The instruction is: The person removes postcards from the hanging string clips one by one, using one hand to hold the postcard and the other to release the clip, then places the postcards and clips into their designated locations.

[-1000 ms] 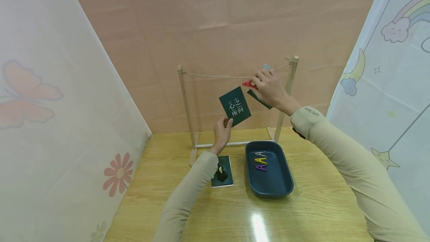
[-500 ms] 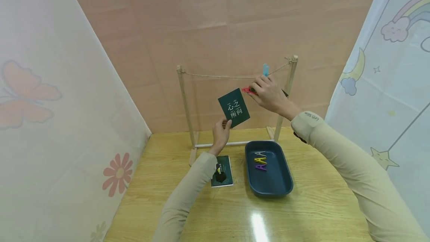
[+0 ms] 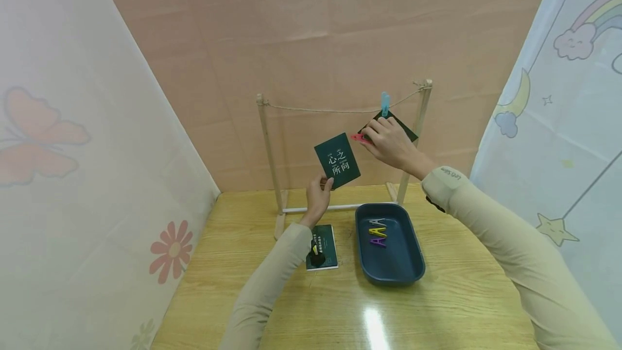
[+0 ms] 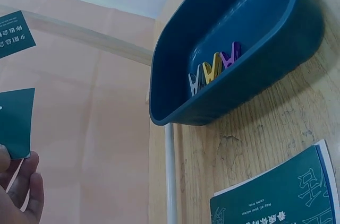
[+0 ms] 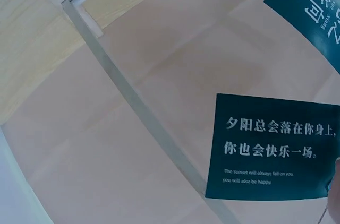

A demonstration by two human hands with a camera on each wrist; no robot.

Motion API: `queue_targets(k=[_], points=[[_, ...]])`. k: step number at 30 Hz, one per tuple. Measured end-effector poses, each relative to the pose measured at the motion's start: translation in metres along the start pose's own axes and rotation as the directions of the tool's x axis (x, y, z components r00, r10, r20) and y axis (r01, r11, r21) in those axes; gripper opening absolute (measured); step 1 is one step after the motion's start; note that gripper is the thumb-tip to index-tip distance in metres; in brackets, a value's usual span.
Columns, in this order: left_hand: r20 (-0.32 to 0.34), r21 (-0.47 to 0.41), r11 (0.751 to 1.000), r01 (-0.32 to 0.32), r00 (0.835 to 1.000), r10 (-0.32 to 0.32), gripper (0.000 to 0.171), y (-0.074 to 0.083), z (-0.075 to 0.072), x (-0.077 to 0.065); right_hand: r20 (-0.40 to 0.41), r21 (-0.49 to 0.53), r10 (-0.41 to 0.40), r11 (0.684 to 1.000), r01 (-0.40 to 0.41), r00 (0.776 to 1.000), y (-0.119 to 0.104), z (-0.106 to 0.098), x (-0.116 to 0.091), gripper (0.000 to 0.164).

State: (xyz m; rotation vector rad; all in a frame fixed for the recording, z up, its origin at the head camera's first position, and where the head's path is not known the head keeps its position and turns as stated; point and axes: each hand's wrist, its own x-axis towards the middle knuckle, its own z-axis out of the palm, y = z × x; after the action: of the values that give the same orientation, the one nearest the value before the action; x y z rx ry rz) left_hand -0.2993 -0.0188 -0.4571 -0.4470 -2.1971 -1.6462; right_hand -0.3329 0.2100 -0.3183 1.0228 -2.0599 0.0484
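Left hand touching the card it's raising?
Touching. The head view shows the left hand pinching the card at its lower corner; the left wrist view shows fingertips on that corner too.

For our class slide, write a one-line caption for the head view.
Left hand holds a green card while right hand pinches a red peg below the string.

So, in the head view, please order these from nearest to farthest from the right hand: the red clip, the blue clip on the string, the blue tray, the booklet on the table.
1. Red clip: pinched in the right hand, at its fingertips.
2. Blue clip: just above the hand, on the string.
3. Blue tray: below, on the table.
4. Booklet: lower left, beside the tray, farthest.
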Motion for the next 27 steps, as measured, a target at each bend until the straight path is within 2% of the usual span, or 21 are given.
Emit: queue_targets(k=[5, 12, 20, 27], points=[[0.000, 0.009, 1.000, 0.020, 1.000, -0.020, 0.017, -0.003, -0.002, -0.003, 0.004, -0.005, -0.012, 1.000, 0.012, 1.000, -0.002, 0.005, -0.007, 0.023], [-0.010, 0.035, 0.999, 0.008, 1.000, -0.007, 0.014, -0.009, -0.007, -0.006, 0.032, -0.017, -0.015, 1.000, 0.016, 0.999, -0.004, 0.010, -0.016, 0.023], [-0.016, 0.090, 0.995, 0.051, 0.999, -0.050, 0.013, -0.015, -0.009, -0.008, 0.038, -0.036, -0.020, 0.999, 0.022, 0.999, -0.007, 0.015, -0.027, 0.025], [0.016, 0.084, 0.995, 0.056, 0.998, -0.058, 0.014, -0.019, -0.014, -0.014, 0.050, -0.010, -0.026, 1.000, 0.027, 0.998, -0.012, 0.018, -0.038, 0.026]])
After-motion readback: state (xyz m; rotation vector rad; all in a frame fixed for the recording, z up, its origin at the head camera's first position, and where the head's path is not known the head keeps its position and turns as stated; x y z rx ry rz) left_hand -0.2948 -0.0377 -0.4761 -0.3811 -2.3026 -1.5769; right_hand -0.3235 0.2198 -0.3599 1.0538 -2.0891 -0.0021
